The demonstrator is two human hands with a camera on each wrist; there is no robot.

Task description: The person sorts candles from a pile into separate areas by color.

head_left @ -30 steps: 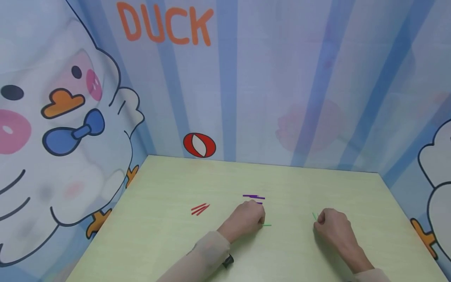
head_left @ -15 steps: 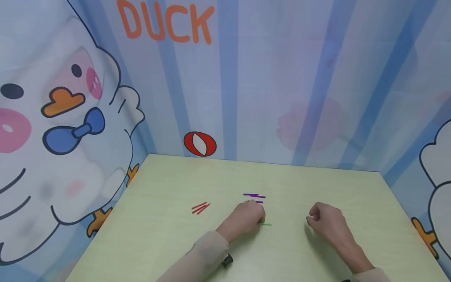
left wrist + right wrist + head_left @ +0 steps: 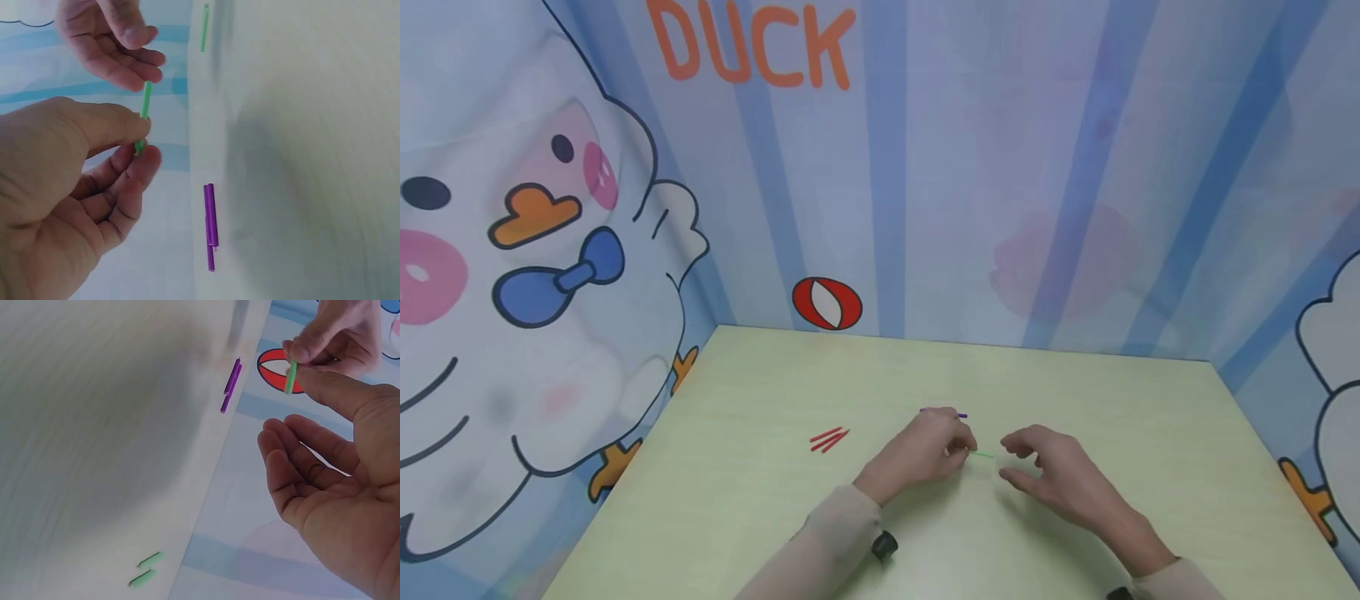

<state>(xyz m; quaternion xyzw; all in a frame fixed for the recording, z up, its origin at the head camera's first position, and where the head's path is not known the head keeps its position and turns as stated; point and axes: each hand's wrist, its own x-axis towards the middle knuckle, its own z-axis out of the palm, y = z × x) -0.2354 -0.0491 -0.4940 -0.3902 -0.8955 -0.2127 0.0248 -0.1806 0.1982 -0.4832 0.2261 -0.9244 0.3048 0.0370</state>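
A thin green stick [image 3: 146, 103] is pinched between the thumb and fingers of my left hand [image 3: 925, 446], raised off the table. Facing its free end, my right hand [image 3: 1060, 475] has thumb and fingers spread apart and holds nothing; in the right wrist view it looks close to the stick, though I cannot tell if they touch. Purple sticks [image 3: 211, 215] lie on the table beyond my left hand, which partly hides them in the head view. Two more green sticks [image 3: 150, 559] rest on the table, hidden behind my right hand in the head view.
Several red sticks [image 3: 829, 440] lie fanned on the pale table [image 3: 760, 375], left of my left hand. A printed fabric backdrop [image 3: 955, 167] with ducks stands along the table's back and sides. A small black device [image 3: 884, 546] sits at my left wrist.
My right hand has moved left from the green sticks on the right and spread its fingers. My left hand has lifted the green stick slightly up and to the right.
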